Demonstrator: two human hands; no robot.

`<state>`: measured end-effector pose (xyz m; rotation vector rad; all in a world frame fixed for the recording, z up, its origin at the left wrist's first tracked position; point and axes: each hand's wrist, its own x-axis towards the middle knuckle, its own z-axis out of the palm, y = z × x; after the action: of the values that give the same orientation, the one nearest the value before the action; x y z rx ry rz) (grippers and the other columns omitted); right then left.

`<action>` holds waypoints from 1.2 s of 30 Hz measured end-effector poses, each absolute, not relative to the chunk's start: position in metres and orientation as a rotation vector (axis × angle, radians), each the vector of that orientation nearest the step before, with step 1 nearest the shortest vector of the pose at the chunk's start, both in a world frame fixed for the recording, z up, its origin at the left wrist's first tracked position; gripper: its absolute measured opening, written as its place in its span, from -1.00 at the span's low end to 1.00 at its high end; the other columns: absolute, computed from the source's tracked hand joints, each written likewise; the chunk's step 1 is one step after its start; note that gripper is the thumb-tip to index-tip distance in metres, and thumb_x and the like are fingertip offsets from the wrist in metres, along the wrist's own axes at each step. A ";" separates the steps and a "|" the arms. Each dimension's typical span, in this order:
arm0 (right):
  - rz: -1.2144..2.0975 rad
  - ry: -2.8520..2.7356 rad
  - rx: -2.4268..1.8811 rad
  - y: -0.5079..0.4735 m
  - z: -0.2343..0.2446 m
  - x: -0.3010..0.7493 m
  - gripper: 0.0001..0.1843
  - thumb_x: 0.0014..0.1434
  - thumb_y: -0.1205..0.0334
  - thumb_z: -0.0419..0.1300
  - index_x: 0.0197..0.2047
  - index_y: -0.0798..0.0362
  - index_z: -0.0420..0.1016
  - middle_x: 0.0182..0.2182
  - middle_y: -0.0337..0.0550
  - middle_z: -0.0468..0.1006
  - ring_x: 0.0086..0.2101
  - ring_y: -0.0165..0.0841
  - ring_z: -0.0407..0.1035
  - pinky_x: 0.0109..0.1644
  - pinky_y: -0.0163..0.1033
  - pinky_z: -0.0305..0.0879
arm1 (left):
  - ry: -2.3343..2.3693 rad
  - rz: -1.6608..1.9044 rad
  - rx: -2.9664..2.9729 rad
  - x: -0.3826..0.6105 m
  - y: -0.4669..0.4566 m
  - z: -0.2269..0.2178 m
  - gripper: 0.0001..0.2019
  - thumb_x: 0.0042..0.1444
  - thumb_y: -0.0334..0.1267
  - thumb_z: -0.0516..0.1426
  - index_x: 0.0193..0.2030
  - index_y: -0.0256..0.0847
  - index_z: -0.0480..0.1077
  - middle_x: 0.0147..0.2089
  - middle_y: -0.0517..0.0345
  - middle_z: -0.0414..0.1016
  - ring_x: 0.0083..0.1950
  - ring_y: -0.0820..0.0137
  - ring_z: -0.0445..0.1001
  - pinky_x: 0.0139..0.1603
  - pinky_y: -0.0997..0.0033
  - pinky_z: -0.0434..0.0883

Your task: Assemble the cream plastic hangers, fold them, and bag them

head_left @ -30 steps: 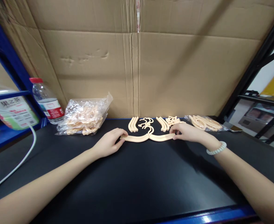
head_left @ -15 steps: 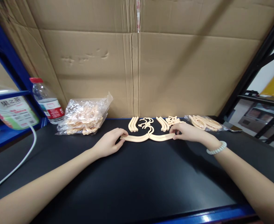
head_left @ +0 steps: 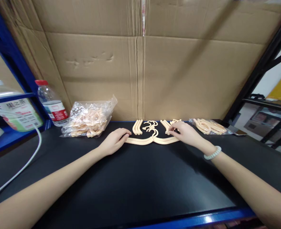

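Note:
A cream-coloured folding clothes hanger point(head_left: 142, 141) lies spread on the black table, its hook point(head_left: 153, 131) pointing away from me. Over the hanger's left end is my left hand point(head_left: 114, 140), fingers curved and slightly apart, covering the tip of that arm. My right hand point(head_left: 184, 133) is above the right end, thumb and forefinger apart beside a row of loose curved hanger arms point(head_left: 164, 125). Another row of loose arms point(head_left: 137, 127) lies just beyond my left fingertips. Between the rows sit several loose hooks point(head_left: 151, 123). Small cream pieces point(head_left: 175, 121) are partly hidden behind my right hand.
A clear bag of cream parts point(head_left: 89, 121) stands at the back left, beside a red-capped bottle point(head_left: 54, 108). Another bag of parts point(head_left: 208, 126) and a phone point(head_left: 237, 131) lie at the right. A white cable point(head_left: 32, 159) crosses the left side. Cardboard point(head_left: 95, 73) walls the back.
My right hand has left the hanger's right end and moved left and away from me, to the loose arms. My left fingers have risen slightly from the left end. The hanger stays put.

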<state>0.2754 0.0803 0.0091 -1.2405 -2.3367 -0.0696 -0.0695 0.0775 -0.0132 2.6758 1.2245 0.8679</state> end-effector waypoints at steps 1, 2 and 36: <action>-0.097 -2.334 -1.230 0.081 0.009 0.271 -0.89 0.23 0.33 0.15 -0.30 0.06 0.50 -0.34 -0.11 0.56 -0.27 -0.25 0.41 -0.17 -0.20 0.29 | 1.226 0.886 2.666 -0.070 0.081 -0.014 -0.69 0.30 -0.21 -0.11 -0.08 -0.21 0.42 -0.05 0.02 0.54 0.00 0.25 0.46 0.07 0.22 0.39; -0.122 -2.336 -1.229 0.082 0.008 0.267 -0.90 0.22 0.36 0.16 -0.29 0.07 0.51 -0.34 -0.11 0.56 -0.27 -0.25 0.41 -0.16 -0.20 0.30 | 1.225 0.902 2.662 -0.072 0.084 -0.015 -0.69 0.29 -0.23 -0.12 -0.09 -0.21 0.43 -0.04 0.03 0.54 0.02 0.26 0.46 0.10 0.21 0.38; -0.227 -2.073 -1.296 0.143 0.008 0.219 -0.81 0.21 0.33 0.05 -0.41 0.09 0.42 -0.41 -0.05 0.50 -0.30 -0.24 0.36 -0.24 -0.23 0.18 | 1.330 0.784 2.684 -0.070 0.137 -0.030 -0.70 0.20 -0.43 -0.03 -0.10 -0.10 0.48 0.03 0.06 0.43 0.09 0.28 0.39 0.18 0.18 0.33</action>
<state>0.2188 0.1431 0.0077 -1.2962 -2.0730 -0.2266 -0.0703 0.1366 -0.0297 2.6838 1.3296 0.7845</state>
